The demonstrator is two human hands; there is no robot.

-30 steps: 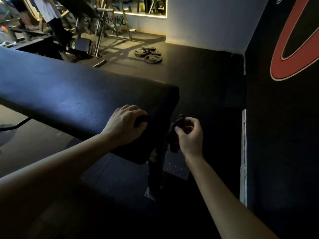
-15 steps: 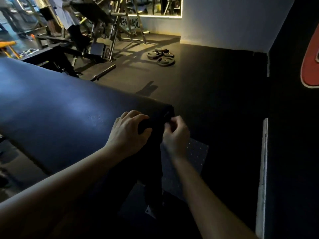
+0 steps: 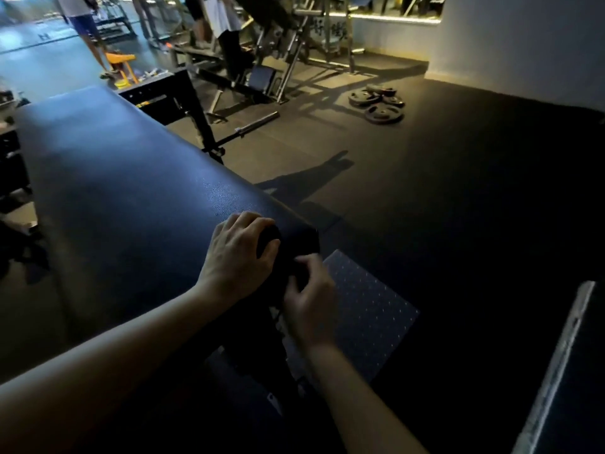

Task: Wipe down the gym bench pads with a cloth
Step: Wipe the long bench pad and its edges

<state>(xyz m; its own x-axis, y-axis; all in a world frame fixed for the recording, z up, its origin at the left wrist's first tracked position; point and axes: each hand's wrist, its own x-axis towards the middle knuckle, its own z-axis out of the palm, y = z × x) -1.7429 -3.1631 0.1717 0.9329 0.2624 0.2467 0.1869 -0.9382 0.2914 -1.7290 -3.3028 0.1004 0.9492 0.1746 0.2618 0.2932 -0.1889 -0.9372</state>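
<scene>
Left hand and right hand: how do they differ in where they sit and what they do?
The left hand lies on top of the bench pad, near its end; the right hand sits lower, just off that end. The left hand's fingers curl over a bunched dark cloth; the right hand's fingertips seem to pinch its edge, though dimness blurs that. Both are bare, with curled fingers.
</scene>
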